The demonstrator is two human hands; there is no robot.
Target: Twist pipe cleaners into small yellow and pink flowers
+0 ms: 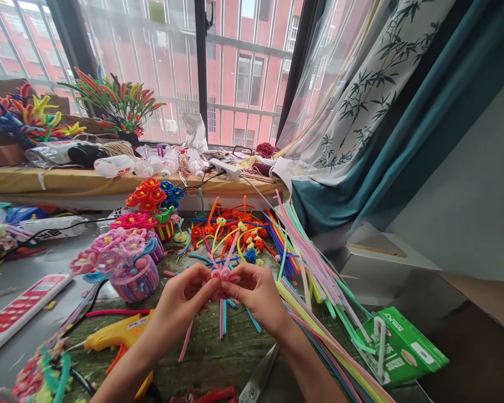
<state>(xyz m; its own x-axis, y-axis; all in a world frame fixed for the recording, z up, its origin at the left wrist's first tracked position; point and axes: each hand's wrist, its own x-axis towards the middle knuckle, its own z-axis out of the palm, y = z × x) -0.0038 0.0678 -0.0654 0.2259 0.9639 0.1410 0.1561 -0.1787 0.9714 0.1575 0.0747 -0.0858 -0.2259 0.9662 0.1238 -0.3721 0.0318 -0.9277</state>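
Note:
Between both hands, above the middle of the table, is a pink pipe-cleaner flower (pixel 220 275) with small loops. My left hand (pixel 189 294) pinches its left side between thumb and fingers. On the opposite side my right hand (pixel 254 291) grips the loops the same way. Two pink stem ends stick up behind the flower. Pink and blue pipe cleaners (pixel 222 319) lie on the table under my hands. A yellow hot glue gun (pixel 120 336) rests by my left forearm, and scissors (pixel 258 378) lie near my right wrist.
Pots of pipe-cleaner flowers (pixel 135 277) stand at left, beside a white and red remote-like device (pixel 25 310). Orange flower pieces (pixel 235 221) are heaped behind. Bundles of long pipe cleaners (pixel 315 246) and a green box (pixel 407 347) are at right. Plastic bottles (pixel 114 166) line the windowsill.

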